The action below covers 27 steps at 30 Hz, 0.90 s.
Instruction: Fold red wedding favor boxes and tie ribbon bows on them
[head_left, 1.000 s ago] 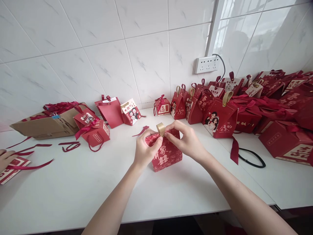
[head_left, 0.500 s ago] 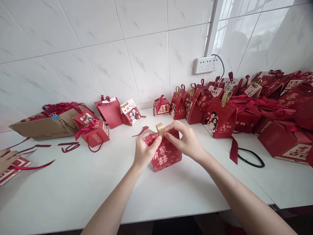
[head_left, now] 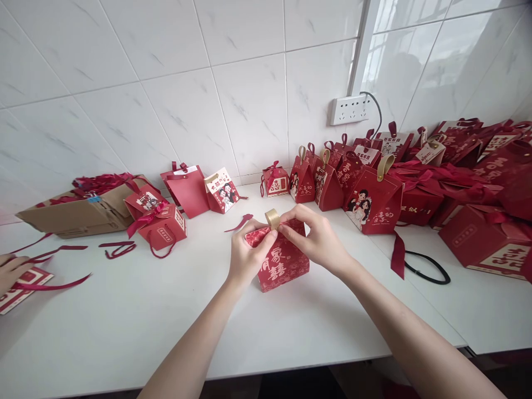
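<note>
A red gift box (head_left: pixel 286 263) with pale Chinese characters stands upright on the white table in front of me. A gold ribbon loop (head_left: pixel 272 218) rises from its top edge. My left hand (head_left: pixel 248 249) grips the upper left of the box, its thumb against the front just below the loop. From the other side my right hand (head_left: pixel 315 239) pinches the top edge at the foot of the loop with thumb and index finger. Whatever fastens the loop is hidden under the fingertips.
Several finished-looking red boxes (head_left: pixel 376 202) crowd the right side. A cardboard box (head_left: pixel 83 213) of ribbons stands at left beside a small red box (head_left: pixel 166 227). Another person's hand (head_left: pixel 10 271) rests on a red box at the left edge. A black cord loop (head_left: pixel 428 271) lies right.
Almost nothing differs; both my hands keep their grip on the gift box. At the far left, the ribbon by the other person's hand has shifted slightly.
</note>
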Motion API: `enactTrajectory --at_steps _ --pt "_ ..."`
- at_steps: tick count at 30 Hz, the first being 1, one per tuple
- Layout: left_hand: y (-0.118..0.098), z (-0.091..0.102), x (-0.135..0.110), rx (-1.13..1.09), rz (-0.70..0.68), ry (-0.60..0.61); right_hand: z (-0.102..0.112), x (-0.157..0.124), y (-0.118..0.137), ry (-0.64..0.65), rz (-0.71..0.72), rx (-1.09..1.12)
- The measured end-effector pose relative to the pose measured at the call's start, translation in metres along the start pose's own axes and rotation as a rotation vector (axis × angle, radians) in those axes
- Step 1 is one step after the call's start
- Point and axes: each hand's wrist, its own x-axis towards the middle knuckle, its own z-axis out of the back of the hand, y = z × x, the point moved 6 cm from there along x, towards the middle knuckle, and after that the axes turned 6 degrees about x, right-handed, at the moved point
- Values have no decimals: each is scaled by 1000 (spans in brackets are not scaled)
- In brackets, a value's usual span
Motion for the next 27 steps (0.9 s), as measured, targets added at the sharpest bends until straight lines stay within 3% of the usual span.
enactTrajectory --at_steps 27 --pt "-1 1 0 63 -26 -35 0 -1 1 -1 14 -19"
